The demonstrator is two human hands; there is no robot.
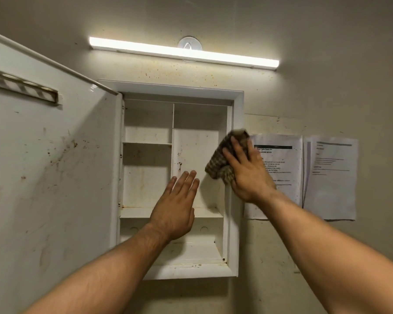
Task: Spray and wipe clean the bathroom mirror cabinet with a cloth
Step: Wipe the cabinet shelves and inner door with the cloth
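The white wall cabinet (235,114) stands open, its shelves bare and stained with brown specks. Its door (50,177) swings out to the left, inner side smudged with rusty marks. My right hand (247,173) presses a brown checked cloth (222,159) flat against the cabinet's right frame edge, about mid height. My left hand (177,209) hovers in front of the cabinet's lower middle shelf, fingers straight and together, holding nothing. No spray bottle is in view.
A lit tube lamp (184,53) runs along the wall above the cabinet. Two printed paper sheets (279,173) (329,175) hang on the wall just right of the cabinet. The wall around the lamp is speckled with spots.
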